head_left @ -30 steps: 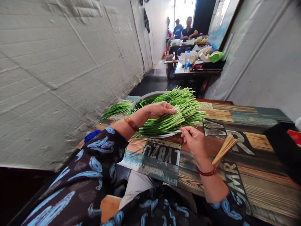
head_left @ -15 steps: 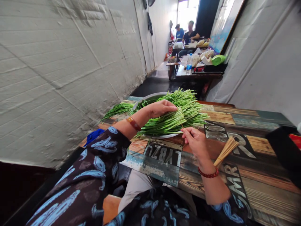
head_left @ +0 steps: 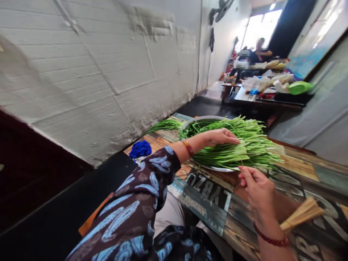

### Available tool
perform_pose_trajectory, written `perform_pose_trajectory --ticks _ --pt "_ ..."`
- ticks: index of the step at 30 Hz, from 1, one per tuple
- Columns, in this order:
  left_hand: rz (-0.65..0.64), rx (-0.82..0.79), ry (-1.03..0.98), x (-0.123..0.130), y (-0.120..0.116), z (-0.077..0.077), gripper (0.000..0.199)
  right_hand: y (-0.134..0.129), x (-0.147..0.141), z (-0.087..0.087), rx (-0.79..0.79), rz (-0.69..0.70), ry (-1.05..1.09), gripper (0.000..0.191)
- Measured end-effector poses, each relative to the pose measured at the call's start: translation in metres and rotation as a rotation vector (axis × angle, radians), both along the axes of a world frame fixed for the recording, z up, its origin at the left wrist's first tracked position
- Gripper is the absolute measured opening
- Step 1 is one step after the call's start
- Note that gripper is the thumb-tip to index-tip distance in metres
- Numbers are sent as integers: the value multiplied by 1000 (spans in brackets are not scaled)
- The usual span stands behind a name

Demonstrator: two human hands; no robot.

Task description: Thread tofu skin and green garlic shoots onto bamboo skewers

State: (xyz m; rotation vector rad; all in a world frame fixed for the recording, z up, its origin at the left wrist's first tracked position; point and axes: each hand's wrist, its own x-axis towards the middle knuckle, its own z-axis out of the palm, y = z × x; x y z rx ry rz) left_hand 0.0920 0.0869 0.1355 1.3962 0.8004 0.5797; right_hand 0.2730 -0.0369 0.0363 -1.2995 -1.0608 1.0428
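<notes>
A thick heap of green garlic chives (head_left: 252, 139) lies across a metal basin (head_left: 212, 117), pale stem ends toward the right. Over the heap reaches my left hand (head_left: 223, 137), its fingers pinched on a flat row of chive stems near their ends. Just below those ends, my right hand (head_left: 257, 185) is closed on a thin bamboo skewer (head_left: 241, 163) pointing up at the row. Whether its tip has gone into the stems is too small to tell. Beside my right wrist lies a bundle of bamboo skewers (head_left: 303, 214).
More chives (head_left: 165, 125) lie on the patchwork wooden table (head_left: 203, 203) left of the basin, near a blue cloth (head_left: 140, 149). A white wall (head_left: 114, 79) runs along the left. Farther back, another table holds a water bottle (head_left: 255, 88) and bags; a person (head_left: 259, 54) sits beyond.
My view has turned to the left, so table, basin and hands appear farther right and lower. Both hands keep nearly the same hold and place by the chives.
</notes>
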Motion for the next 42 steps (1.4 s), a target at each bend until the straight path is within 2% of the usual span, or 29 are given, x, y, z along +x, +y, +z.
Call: perform_pose_trajectory --ticks 6,11,13,15,18,20,21,22,24,26,28,31,35,39,42 --pt "-206 -25 -128 -11 -4 -14 44 -16 -1 14 -54 -39 35 52" --pt "-286 -16 -201 0 1 -26 32 -31 2 19 -62 -110 -51 46" --pt "-302 21 -170 4 4 -26 29 -35 5 19 -90 -96 -61 46" --pt "-275 97 -157 -1 6 -19 26 -38 9 21 -130 -87 -74 47" --pt "-119 250 -223 -40 7 -4 19 -45 13 30 -159 -118 -79 48" --pt "79 317 -257 -89 9 0 28 -50 13 40 -152 -116 -74 46" --pt "196 333 -202 -119 11 -2 32 -52 11 45 -146 -106 -74 45" --pt "371 342 -80 -149 14 -8 34 -53 9 49 -140 -96 -76 43" --pt "723 352 367 -206 21 -27 33 -52 3 55 -120 -93 -76 41" --pt "793 312 548 -249 29 -53 29 -49 -4 57 -97 -112 -70 40" --pt "788 272 671 -271 37 -79 26 -45 -11 58 -87 -133 -61 38" --pt "745 208 816 -272 47 -107 21 -41 -18 58 -93 -146 -45 39" --pt "696 135 876 -256 63 -124 27 -42 -28 60 -91 -183 -13 44" --pt "692 53 762 -255 79 -133 37 -44 -37 59 -95 -185 38 42" --pt "716 -9 557 -262 85 -138 40 -43 -41 60 -126 -180 84 44"
